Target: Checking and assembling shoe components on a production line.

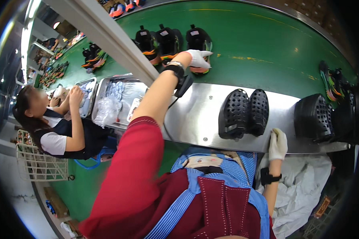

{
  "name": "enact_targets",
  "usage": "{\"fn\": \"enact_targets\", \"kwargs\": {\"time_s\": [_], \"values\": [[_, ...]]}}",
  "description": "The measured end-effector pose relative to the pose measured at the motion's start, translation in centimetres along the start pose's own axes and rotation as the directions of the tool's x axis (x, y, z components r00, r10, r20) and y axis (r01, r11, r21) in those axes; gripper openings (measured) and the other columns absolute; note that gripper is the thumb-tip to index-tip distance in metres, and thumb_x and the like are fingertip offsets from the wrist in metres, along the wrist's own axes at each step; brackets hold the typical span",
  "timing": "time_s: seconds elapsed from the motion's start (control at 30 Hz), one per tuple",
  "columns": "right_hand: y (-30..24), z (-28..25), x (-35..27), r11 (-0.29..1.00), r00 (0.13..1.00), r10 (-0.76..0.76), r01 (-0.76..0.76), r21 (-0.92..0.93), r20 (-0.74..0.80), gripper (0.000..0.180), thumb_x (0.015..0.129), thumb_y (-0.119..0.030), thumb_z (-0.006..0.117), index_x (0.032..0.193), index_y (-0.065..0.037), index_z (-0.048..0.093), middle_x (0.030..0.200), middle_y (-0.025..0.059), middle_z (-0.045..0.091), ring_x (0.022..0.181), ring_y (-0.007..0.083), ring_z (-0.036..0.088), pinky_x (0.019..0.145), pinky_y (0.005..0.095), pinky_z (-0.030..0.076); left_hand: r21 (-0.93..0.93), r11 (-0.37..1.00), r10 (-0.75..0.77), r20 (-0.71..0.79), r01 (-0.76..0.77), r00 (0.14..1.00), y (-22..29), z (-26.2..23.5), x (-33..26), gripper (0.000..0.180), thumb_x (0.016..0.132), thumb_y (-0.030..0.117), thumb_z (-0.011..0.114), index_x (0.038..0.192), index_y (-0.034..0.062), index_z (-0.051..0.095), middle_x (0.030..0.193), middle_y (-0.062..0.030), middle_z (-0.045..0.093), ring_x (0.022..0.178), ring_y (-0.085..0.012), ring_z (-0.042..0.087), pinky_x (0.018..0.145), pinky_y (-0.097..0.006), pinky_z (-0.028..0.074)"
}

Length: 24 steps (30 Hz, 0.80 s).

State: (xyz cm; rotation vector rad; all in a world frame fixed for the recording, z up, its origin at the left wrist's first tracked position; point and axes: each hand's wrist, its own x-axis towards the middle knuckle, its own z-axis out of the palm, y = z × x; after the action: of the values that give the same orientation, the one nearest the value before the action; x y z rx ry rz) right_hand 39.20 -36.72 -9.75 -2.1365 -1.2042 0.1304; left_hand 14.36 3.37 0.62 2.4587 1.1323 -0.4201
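Near right, the gloved right hand [278, 144] rests with fingers curled on the steel desk [199, 115] edge, just right of two black perforated moulds [244, 113]. Farther off, the gloved left hand [197, 59], its grip pressed down on a black shoe [199, 42], reaches the green belt [263, 44], other shoes [157, 42] just left

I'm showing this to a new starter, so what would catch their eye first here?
Probably the green conveyor belt carrying black shoes with orange soles, where the gloved left hand rests on one shoe. Next, the black perforated moulds on the steel shelf, whose front edge the right hand touches.
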Motion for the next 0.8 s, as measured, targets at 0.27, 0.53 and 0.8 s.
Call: {"fn": "enact_targets", "kwargs": {"time_s": [0.27,0.53,0.8], "values": [[2.7,-1.0,-5.5,0.941,0.964,0.265,-0.257,0.222,-0.007,0.023,0.094,-0.02,0.052,0.106,-0.005,0.065,0.103,0.0124,0.066,0.097,0.0289,0.062,0.086,0.0364,0.048,-0.004,0.997,-0.077,0.234,0.08,0.969,1.1,-0.9,1.0,0.097,0.061,0.018,0.06,0.152,0.0147,0.025,0.125,-0.0218,0.059,0.11,-0.0302,0.062,0.085,-0.039,0.052],[3.6,1.0,0.1,0.984,0.988,0.054,-0.077,-0.158,-0.147,0.028,0.097,-0.021,0.047,0.105,-0.001,0.064,0.104,0.0147,0.066,0.097,0.0298,0.062,0.088,0.0378,0.046,0.086,0.987,-0.147,0.167,0.134,0.975,-0.3,1.0,1.5,0.098,0.058,0.008,0.06,0.15,0.0145,0.028,0.143,-0.0213,0.044,0.12,-0.0348,0.056,0.092,-0.043,0.05],[5.4,1.4,0.8,0.987,0.985,0.061,-0.083,-0.135,-0.162,0.029,0.097,-0.022,0.047,0.106,0.0,0.062,0.104,0.0142,0.066,0.097,0.0288,0.062,0.088,0.0352,0.045,-0.024,0.988,-0.148,0.137,0.153,0.979,-0.2,-0.6,-0.7,0.09,0.067,0.018,0.063,0.15,0.0145,0.028,0.139,-0.0217,0.049,0.119,-0.0315,0.057,0.09,-0.04,0.051]]}}
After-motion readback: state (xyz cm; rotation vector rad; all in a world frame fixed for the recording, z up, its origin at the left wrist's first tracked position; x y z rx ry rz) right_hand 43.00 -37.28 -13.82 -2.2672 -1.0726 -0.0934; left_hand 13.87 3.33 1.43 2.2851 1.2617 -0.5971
